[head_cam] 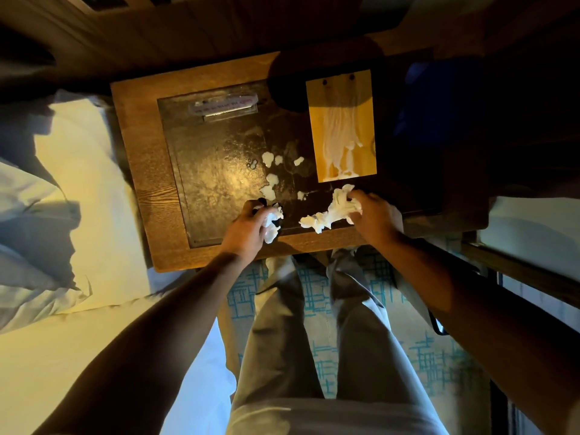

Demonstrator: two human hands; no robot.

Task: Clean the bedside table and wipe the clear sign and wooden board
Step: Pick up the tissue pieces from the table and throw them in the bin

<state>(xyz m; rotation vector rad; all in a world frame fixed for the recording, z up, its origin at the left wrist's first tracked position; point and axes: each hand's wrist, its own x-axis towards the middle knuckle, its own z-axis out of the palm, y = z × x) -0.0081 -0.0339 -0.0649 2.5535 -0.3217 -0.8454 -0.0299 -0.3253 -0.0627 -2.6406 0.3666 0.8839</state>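
The bedside table (pixel 141 146) has a dark inlaid top smeared with white blobs of spill (pixel 271 180) near its middle. At the back left of the inlay stands the clear sign (pixel 223 105). On the right lies the light wooden board (pixel 341 127), streaked with white. My left hand (pixel 248 229) is at the table's front edge, shut on a small wad of white tissue (pixel 271 226) and something dark. My right hand (pixel 373 218) grips a larger crumpled tissue (pixel 332 210) that rests on the table just below the board.
A bed with pillows (pixel 72 196) lies to the left, touching the table side. A dark round object (pixel 292 80) stands behind the board. Another bed edge (pixel 533 233) is at the right. My legs stand on patterned carpet (pixel 317 296) in front of the table.
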